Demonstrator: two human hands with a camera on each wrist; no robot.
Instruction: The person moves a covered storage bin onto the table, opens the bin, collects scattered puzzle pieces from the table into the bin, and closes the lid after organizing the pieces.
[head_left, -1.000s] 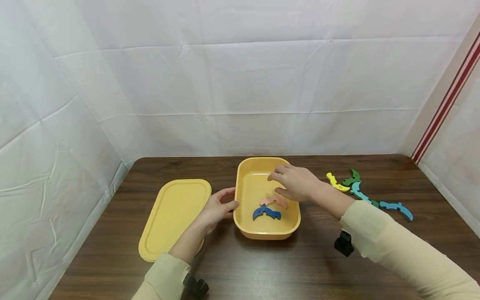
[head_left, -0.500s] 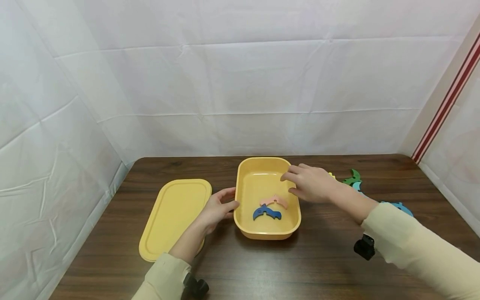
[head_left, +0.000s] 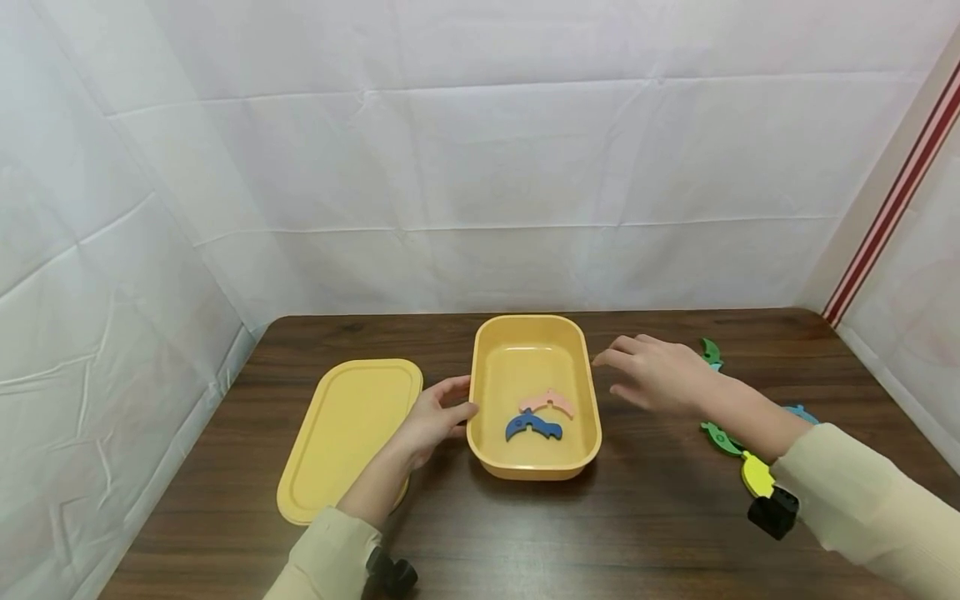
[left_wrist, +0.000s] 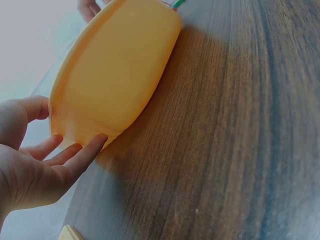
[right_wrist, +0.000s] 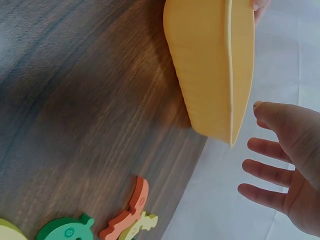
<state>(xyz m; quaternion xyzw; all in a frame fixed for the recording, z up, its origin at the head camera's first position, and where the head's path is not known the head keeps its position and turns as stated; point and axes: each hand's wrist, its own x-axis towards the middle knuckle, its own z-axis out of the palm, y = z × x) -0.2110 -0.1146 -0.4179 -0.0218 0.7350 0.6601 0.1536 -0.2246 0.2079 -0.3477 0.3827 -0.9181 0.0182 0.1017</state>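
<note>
A yellow plastic box [head_left: 525,362] stands on the dark wooden table. Inside it lie a blue curved animal-like piece [head_left: 542,427] and a pink one [head_left: 551,402]. My left hand [head_left: 427,425] holds the box's left wall, thumb at the rim and fingertips on the outer side, as the left wrist view also shows. To the right of the box my right hand [head_left: 663,379] hovers with nothing in it, its fingers spread apart in the right wrist view. Below that hand are an orange-red piece [right_wrist: 129,207] and a green piece [right_wrist: 65,229].
A flat yellow lid [head_left: 352,433] lies left of the box, partly behind the left forearm. More flat pieces, among them a lime-yellow one [head_left: 757,475] and a light blue one [head_left: 802,413], lie on the right, partly hidden by the right arm. White cloth hangs behind the table.
My right hand has moved right, from over the box to past its right rim, covering different loose pieces. The left hand, the box and the two pieces inside stay put.
</note>
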